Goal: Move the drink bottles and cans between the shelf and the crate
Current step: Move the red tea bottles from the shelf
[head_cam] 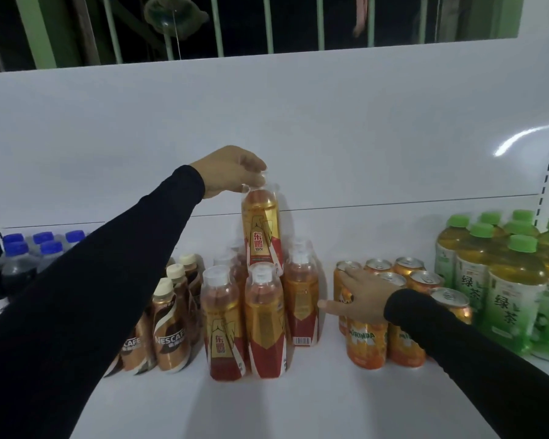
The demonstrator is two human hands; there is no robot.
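On the far left of the white shelf [298, 403] stand dark cola bottles with blue caps [16, 264], then a cluster of Nescafé coffee bottles [170, 337] with cream caps. None of these is touched.

The left hand [232, 171] pinches the clear cap of one gold-and-red energy drink bottle [262, 229], fingers curled round its top. That bottle hangs upright above the rear of its own group, its base level with the caps of the energy drink bottles [263, 324] that stand below. It is a slim plastic bottle with a gold upper body, a red lower band and a clear overcap.

The main risk, as I judge it, lies here: the hold is only at the cap, so the bottle could swing or slip and strike the caps beneath, toppling the closely packed group toward the coffee bottles or the cans. Whether it is being lifted out or set down I cannot tell.

The right hand [362, 296] lies spread across the tops of the orange Mirinda cans [366, 340], fingers straight, thumb pointing toward the energy drinks; it grips nothing. A push from it could shove the cans together or tip a front one off the shelf edge.

Furthest right stand green tea bottles [514, 299] with green caps, just beside the cans. No crate is in view.
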